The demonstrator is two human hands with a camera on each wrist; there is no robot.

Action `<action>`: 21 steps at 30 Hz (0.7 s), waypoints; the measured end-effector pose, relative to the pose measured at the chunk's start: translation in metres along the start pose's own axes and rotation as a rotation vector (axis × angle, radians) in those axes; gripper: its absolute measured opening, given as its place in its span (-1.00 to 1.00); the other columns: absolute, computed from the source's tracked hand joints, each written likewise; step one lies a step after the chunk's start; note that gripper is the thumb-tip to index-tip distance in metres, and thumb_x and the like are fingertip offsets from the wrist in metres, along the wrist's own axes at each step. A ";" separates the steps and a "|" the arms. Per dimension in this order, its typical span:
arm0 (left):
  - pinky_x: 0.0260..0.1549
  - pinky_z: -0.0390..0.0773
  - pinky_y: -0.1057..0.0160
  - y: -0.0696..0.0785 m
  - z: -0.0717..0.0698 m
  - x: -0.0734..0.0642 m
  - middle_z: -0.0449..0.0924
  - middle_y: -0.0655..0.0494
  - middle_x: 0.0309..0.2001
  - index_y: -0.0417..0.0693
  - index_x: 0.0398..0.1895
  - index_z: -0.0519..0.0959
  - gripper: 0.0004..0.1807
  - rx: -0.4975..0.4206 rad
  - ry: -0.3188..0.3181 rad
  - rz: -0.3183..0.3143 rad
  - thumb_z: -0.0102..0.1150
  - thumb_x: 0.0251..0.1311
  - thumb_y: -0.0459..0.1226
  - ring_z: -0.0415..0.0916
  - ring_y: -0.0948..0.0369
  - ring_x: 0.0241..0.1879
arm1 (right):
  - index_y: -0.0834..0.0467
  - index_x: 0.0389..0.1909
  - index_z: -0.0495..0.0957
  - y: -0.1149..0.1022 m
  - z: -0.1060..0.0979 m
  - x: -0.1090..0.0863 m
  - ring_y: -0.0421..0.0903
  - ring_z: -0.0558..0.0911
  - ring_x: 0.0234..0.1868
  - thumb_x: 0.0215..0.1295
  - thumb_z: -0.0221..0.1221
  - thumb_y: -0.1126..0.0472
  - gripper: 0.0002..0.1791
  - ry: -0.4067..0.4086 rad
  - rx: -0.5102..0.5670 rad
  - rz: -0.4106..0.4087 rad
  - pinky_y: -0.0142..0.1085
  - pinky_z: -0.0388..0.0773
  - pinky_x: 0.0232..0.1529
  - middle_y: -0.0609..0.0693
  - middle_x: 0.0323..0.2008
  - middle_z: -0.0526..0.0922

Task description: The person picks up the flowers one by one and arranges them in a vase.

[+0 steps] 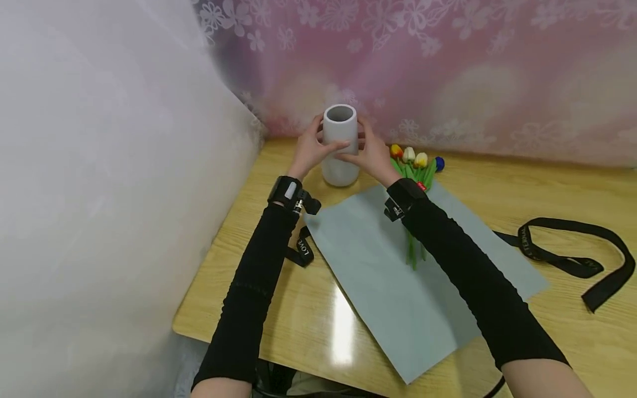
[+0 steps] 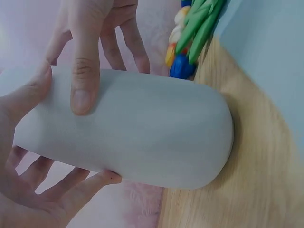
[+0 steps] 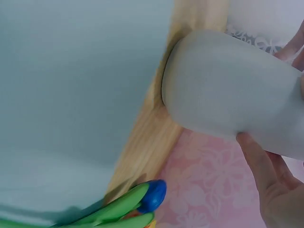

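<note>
A tall white vase (image 1: 340, 166) with an open round mouth stands upright at the back of the wooden table. My left hand (image 1: 311, 146) holds it from the left, thumb across the front and fingers along the side. From the other side my right hand (image 1: 373, 152) grips it, its thumb also on the front. In the left wrist view both thumbs lie on the upper part of the vase (image 2: 156, 128). The right wrist view shows the vase's base (image 3: 190, 85) at the tabletop, with fingertips (image 3: 247, 140) against its side.
Right of the vase, artificial tulips (image 1: 420, 160) in orange, white, yellow and blue lie on a grey-blue wrapping sheet (image 1: 378, 276), partly under my right forearm. A black lettered ribbon (image 1: 567, 224) runs beneath the sheet. Behind hangs a pink floral curtain (image 1: 448, 83); a white drape (image 1: 124, 166) hangs left.
</note>
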State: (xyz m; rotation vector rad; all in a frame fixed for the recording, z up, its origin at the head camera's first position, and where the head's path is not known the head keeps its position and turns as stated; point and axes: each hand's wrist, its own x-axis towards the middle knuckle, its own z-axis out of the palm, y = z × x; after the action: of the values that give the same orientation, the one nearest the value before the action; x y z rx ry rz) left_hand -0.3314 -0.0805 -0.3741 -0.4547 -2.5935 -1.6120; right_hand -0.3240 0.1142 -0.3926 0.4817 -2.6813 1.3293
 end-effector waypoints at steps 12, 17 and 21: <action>0.21 0.54 0.13 0.006 0.003 -0.028 0.32 0.09 0.46 0.20 0.60 0.13 0.03 0.011 -0.042 0.059 0.49 0.12 0.03 0.38 0.09 0.38 | -0.09 0.59 -0.06 -0.011 0.003 -0.041 0.17 0.60 0.15 0.19 0.43 -0.15 0.10 0.082 -0.086 -0.004 0.10 0.61 0.06 0.21 0.29 0.46; 0.25 0.51 0.06 0.009 0.003 -0.039 0.33 0.08 0.45 0.17 0.60 0.13 0.02 -0.011 -0.063 0.068 0.49 0.13 0.02 0.33 0.10 0.40 | -0.07 0.58 -0.05 -0.015 0.006 -0.053 0.18 0.61 0.09 0.18 0.44 -0.15 0.10 0.118 -0.114 -0.015 0.09 0.63 0.03 0.22 0.22 0.52; 0.29 0.46 0.07 0.009 0.004 -0.048 0.33 0.10 0.45 0.16 0.59 0.14 0.00 -0.010 -0.059 0.098 0.49 0.13 -0.01 0.30 0.13 0.42 | -0.04 0.58 -0.03 -0.021 0.009 -0.064 0.16 0.61 0.15 0.17 0.44 -0.15 0.11 0.123 -0.124 0.002 0.09 0.62 0.07 0.21 0.26 0.50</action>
State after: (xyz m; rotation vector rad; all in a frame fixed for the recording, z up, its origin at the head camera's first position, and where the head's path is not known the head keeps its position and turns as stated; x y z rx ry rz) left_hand -0.2822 -0.0838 -0.3775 -0.6295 -2.5616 -1.6045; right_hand -0.2559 0.1098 -0.3977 0.3709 -2.6435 1.1445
